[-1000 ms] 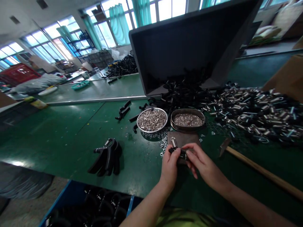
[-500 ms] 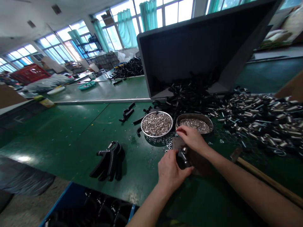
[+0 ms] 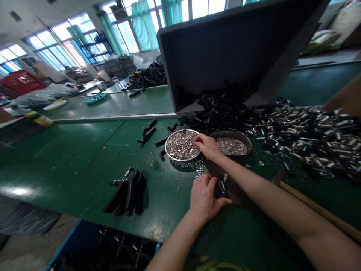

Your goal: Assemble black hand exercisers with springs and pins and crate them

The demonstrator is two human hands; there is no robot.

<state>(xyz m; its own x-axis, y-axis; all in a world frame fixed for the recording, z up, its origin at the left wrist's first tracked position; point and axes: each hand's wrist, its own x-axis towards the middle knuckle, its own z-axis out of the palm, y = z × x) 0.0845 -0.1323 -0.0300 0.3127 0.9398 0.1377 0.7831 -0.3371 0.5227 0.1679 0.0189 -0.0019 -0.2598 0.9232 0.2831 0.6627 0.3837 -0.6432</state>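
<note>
My left hand [image 3: 207,198] is closed around a black clamp-like part [image 3: 222,188], pressing it on a flat metal plate [image 3: 237,192]. A small coil spring [image 3: 225,177] shows at the part's far end; the rest of it is mostly behind my fingers. My right hand [image 3: 209,146] reaches over the right rim of a round metal dish [image 3: 175,158] heaped with small metal pins. Its fingertips are pinched together at the pins; what is between them is too small to make out. Just right of that hand stands an oval tin [image 3: 249,145] of small metal pieces.
Finished-looking black clamps [image 3: 128,192] stand on the green table to the left. Small washers [image 3: 199,169] lie below the dish. A hammer [image 3: 310,203] rests at right, near a heap of springs and black parts [image 3: 316,139]. A tipped grey bin [image 3: 234,56] spills black parts behind.
My right hand has moved left from the oval tin's front edge to the round dish. The left hand stays on the black part, and the view has shifted slightly.
</note>
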